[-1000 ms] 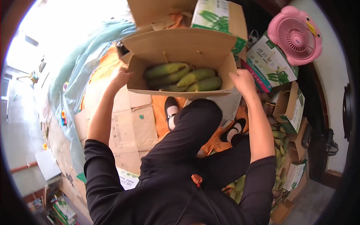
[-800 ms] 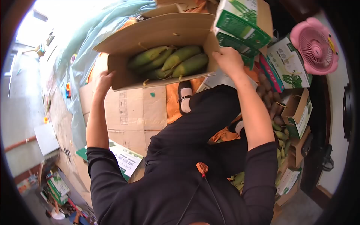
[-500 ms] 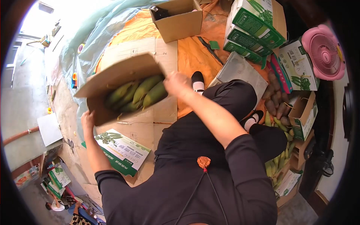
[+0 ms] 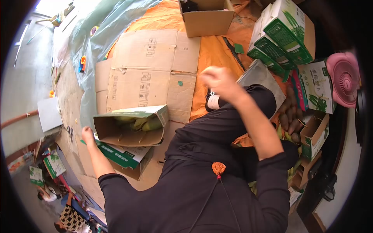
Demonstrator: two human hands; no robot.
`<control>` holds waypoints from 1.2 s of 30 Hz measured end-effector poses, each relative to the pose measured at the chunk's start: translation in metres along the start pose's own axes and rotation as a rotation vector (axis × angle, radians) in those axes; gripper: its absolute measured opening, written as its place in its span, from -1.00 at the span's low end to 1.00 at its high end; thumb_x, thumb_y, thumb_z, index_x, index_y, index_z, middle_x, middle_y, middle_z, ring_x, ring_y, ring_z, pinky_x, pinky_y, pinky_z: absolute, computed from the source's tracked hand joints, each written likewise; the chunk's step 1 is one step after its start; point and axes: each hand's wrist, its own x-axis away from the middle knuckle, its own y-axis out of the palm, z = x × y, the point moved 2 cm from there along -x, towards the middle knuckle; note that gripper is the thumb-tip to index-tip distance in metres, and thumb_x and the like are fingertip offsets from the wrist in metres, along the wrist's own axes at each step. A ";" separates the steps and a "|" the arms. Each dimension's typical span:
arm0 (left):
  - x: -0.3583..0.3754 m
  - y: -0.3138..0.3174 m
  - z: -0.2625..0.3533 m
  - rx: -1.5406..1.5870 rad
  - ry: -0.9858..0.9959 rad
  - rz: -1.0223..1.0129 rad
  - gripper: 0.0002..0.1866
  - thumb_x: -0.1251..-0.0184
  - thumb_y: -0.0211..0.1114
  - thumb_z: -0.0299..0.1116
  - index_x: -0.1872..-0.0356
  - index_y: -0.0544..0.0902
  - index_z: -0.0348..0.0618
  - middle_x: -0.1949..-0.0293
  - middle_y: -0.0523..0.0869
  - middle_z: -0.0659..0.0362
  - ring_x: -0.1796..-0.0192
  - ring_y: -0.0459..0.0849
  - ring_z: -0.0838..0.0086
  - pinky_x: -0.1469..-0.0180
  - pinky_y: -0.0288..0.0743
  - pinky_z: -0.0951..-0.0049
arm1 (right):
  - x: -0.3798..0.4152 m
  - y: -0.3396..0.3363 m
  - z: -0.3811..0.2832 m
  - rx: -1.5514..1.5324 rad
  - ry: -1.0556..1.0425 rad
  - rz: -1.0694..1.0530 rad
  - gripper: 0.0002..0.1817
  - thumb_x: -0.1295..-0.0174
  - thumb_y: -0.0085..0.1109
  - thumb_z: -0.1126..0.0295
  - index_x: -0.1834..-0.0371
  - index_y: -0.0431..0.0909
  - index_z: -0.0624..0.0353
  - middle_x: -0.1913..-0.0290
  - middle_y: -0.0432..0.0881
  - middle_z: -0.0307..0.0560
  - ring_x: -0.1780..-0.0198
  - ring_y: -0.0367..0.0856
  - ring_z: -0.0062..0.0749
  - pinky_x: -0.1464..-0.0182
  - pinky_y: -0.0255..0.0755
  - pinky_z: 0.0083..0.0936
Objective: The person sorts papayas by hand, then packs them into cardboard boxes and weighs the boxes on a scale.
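Black cloth covers the person's lap (image 4: 202, 143) at lower centre. The right hand (image 4: 221, 81) is raised near the middle, too blurred to tell whether its fingers are apart. The left hand (image 4: 88, 135) is at the near box's (image 4: 116, 136) left edge; I cannot tell its grip. That box, left of centre, holds green vegetables (image 4: 145, 124). Beyond lie flattened cardboard (image 4: 142, 85) and 1 open box (image 4: 208, 23), top centre.

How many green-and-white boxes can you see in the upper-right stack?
3: the right box, the middle box beside it, and the left box beyond that. More may be hidden.
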 end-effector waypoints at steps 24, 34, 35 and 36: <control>0.153 0.367 0.309 -1.434 0.538 -1.127 -0.16 -0.02 0.31 0.37 -0.32 0.44 0.19 -0.38 0.40 0.21 -0.36 0.40 0.12 -0.27 0.30 -0.15 | 0.230 -0.170 0.187 -0.255 0.538 0.712 -0.79 -0.25 0.20 0.29 0.20 0.63 0.21 0.43 0.65 -0.23 0.42 0.58 -0.63 0.35 0.44 -0.61; 0.196 0.269 0.291 -1.180 0.769 -1.427 -0.22 0.10 0.44 0.24 0.01 0.67 -0.27 0.07 0.74 0.04 0.00 0.71 0.30 -0.04 0.53 0.32 | 0.217 -0.160 0.162 0.027 0.560 0.518 -0.76 -0.16 0.23 0.28 0.18 0.63 0.16 0.29 0.70 -0.02 0.23 0.67 -0.21 0.13 0.50 -0.37; 0.185 0.283 0.259 -1.081 0.800 -1.441 -0.27 0.11 0.48 0.18 0.04 0.68 -0.27 0.15 0.76 0.04 0.05 0.73 0.30 -0.01 0.54 0.34 | 0.218 -0.161 0.160 0.028 0.561 0.506 -0.76 -0.16 0.23 0.27 0.18 0.63 0.15 0.29 0.70 -0.02 0.23 0.67 -0.20 0.13 0.50 -0.36; 0.169 0.286 0.224 -0.742 0.627 -1.636 -0.27 0.12 0.51 0.12 0.01 0.66 -0.26 0.12 0.74 0.03 -0.02 0.69 0.28 -0.05 0.52 0.32 | 0.220 -0.162 0.157 0.043 0.548 0.508 -0.76 -0.17 0.23 0.26 0.17 0.62 0.14 0.29 0.71 -0.03 0.22 0.67 -0.20 0.13 0.50 -0.34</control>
